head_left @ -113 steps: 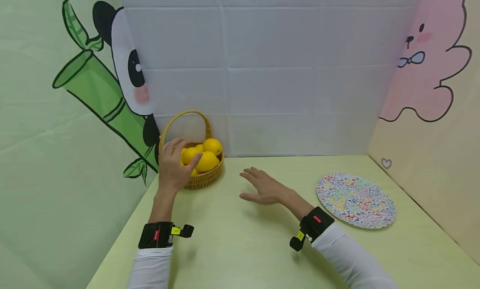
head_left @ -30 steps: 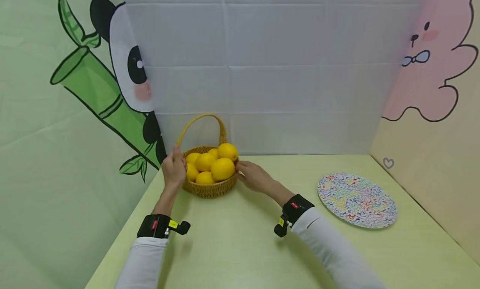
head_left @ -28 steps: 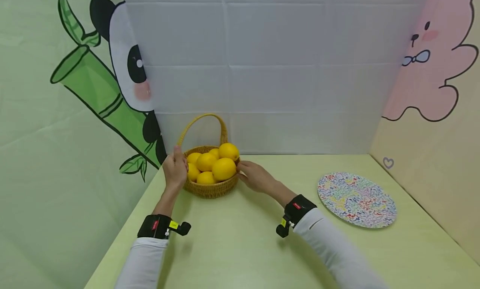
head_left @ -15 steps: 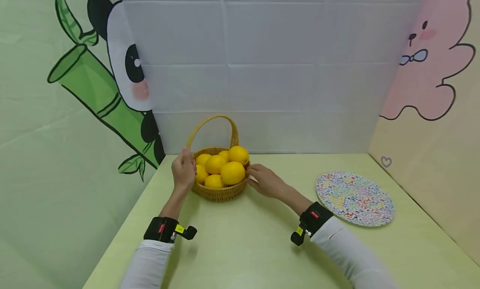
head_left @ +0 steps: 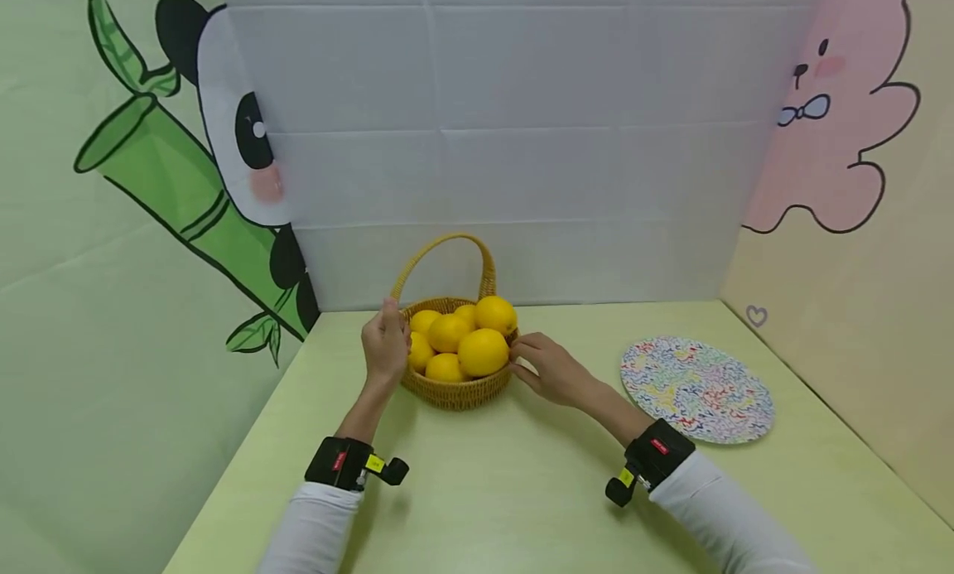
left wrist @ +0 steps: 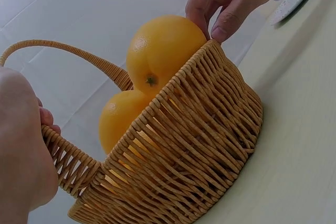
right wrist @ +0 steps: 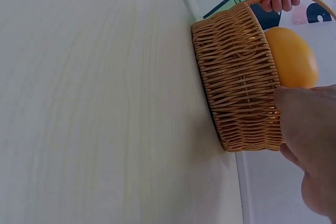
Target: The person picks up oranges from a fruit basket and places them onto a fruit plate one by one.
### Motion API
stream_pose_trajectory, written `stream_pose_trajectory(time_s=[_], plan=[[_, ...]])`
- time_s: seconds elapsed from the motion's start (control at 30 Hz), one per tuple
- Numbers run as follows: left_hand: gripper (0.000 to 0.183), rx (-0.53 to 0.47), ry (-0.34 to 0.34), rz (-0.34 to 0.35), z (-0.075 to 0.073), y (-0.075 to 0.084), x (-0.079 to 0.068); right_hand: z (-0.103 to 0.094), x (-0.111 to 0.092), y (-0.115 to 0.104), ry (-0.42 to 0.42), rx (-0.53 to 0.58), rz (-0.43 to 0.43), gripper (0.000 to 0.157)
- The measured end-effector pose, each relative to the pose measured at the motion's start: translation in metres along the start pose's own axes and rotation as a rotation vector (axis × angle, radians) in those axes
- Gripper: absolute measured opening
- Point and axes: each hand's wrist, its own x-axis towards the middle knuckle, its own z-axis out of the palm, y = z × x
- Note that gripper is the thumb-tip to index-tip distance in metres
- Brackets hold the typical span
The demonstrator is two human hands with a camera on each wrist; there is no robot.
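A woven wicker basket (head_left: 456,394) with an arched handle stands on the table, filled with several yellow lemons (head_left: 484,353). My left hand (head_left: 385,344) grips the lower left part of the handle (head_left: 447,239), fingers curled round it as the right wrist view confirms. On the opposite side, my right hand (head_left: 555,370) pinches the basket's right rim, close beside the lemons. In the left wrist view its thumb (left wrist: 227,27) lies at the outside of the rim, while the fingertips are partly hidden behind a lemon (left wrist: 163,51).
To the right lies a flat round plate (head_left: 696,389) with a multicoloured pattern, just beyond the right forearm. A pale grey wall sheet (head_left: 537,185) rises at the table's back edge. Printed cartoon sheets line both sides.
Both hands have come to the basket, left onto the handle and right onto the rim. Over the last second the basket has moved right and slightly nearer with them. The plate has stayed put.
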Motion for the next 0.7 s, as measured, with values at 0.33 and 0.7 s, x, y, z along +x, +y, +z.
stream_pose_trajectory(time_s=[0.33,0.7], plan=[[0.058,-0.078,0.002,0.020,0.025,0.010,-0.007,-0.020,-0.023,-0.003,0.030,-0.003,0.014,0.016],[0.055,-0.068,0.004,0.016,0.036,0.051,-0.028,-0.032,-0.044,-0.009,0.017,0.010,0.081,0.014]])
